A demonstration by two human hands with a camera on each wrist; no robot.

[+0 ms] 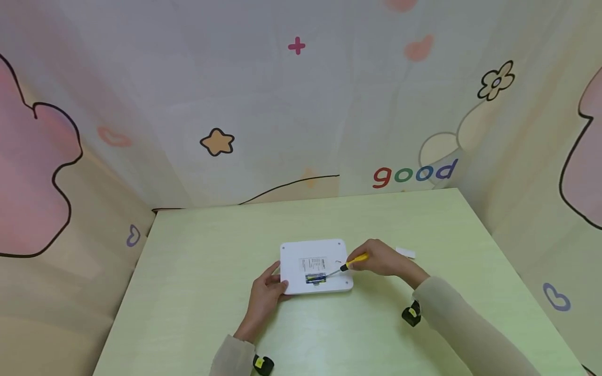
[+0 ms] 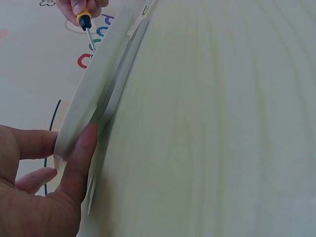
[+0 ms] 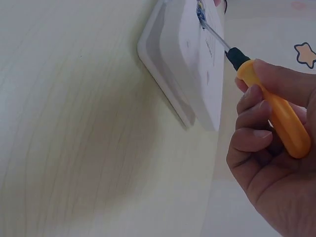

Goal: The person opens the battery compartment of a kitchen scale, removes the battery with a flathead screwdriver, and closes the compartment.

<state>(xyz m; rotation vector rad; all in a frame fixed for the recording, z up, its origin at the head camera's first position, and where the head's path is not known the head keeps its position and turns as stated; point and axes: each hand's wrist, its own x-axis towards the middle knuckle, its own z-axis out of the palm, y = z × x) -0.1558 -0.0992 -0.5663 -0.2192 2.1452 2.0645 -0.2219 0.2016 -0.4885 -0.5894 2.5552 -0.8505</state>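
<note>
A flat white device lies on the table with its label and battery compartment facing up. Batteries show in that compartment. At the device's left edge, my left hand grips it between thumb and fingers, as the left wrist view also shows. My right hand holds a screwdriver by its yellow-orange handle. The metal shaft slants down to the left, and its tip is at the right end of the battery compartment. Whether the tip touches a battery is too small to tell.
A small white piece lies on the table behind my right wrist. The pale green wood-grain table meets a printed cloth backdrop at its back and sides. Each wrist wears a black camera mount.
</note>
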